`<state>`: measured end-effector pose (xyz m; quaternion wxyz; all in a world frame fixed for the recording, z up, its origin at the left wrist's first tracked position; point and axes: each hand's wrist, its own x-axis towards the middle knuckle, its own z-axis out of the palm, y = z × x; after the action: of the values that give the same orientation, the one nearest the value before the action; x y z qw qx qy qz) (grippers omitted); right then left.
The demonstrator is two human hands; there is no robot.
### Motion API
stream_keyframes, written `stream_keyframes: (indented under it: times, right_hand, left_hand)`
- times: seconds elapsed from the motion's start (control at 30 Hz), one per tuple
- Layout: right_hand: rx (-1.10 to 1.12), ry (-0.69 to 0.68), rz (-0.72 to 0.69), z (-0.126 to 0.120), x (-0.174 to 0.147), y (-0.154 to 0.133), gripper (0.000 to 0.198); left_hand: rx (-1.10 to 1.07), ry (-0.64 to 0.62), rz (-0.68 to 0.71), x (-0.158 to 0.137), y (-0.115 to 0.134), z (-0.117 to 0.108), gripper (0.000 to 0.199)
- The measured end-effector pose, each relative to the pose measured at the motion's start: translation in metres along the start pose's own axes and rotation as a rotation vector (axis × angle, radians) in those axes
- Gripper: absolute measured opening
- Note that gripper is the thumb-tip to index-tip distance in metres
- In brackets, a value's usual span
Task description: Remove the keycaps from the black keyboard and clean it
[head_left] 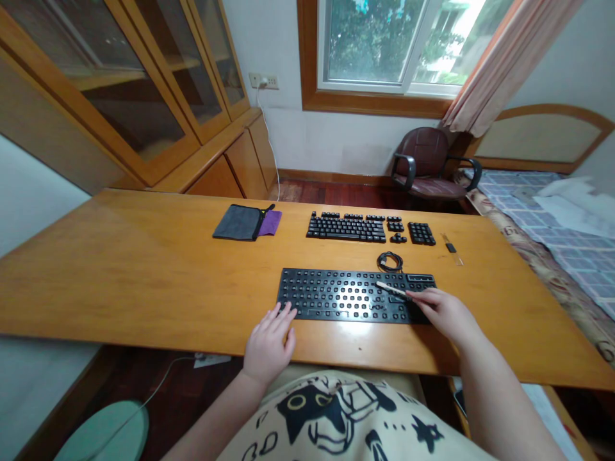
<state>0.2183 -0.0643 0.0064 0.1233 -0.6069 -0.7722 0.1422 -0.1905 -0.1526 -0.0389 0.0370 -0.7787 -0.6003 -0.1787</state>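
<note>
A black keyboard base (317,294) with its keycaps off lies on the wooden desk in front of me. My left hand (270,339) rests its fingertips on the base's lower left corner, fingers stretched out. Between the fingers of my right hand (439,310) is a slim white toothbrush (391,289), pointing left. Its tip is over the key stems right of the middle; whether it touches them I cannot tell. The base's coiled black cable (390,261) lies just behind it. Farther back, the removed black keycaps (346,228) are laid out in keyboard order, with the number-pad caps (421,234) at the right.
A grey cloth (235,222) and a purple cloth (270,223) lie at the back left of the desk (144,275). A small wire keycap puller (450,248) is on the right. Beyond stand a chair (425,160), a bed (562,218) and a glass-door cabinet (192,137).
</note>
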Motion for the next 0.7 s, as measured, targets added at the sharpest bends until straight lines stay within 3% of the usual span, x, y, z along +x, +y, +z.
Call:
stream_keyframes:
  times: [0.1, 0.23, 0.37, 0.53, 0.7]
  right_hand:
    - [-0.064, 0.098, 0.123, -0.002, -0.003, 0.002, 0.033]
    - [0.069, -0.040, 0.014, -0.001, -0.007, 0.002, 0.031]
    - [-0.067, 0.157, 0.197, 0.001, -0.011, 0.003, 0.034]
    - [0.078, 0.084, 0.072, 0.005, -0.015, -0.001, 0.033]
    - [0.111, 0.043, 0.080, 0.012, -0.016, -0.012, 0.033]
  left_hand:
    - [-0.004, 0.003, -0.002, 0.000, 0.000, 0.000, 0.038]
    - [-0.020, 0.007, -0.006, 0.000, -0.001, 0.001, 0.039]
    - [-0.027, 0.007, -0.011, 0.000, -0.001, 0.001, 0.039]
    - [-0.020, -0.009, -0.006, 0.000, -0.001, 0.001, 0.039]
    - [-0.016, -0.004, -0.001, 0.000, -0.001, 0.001, 0.039]
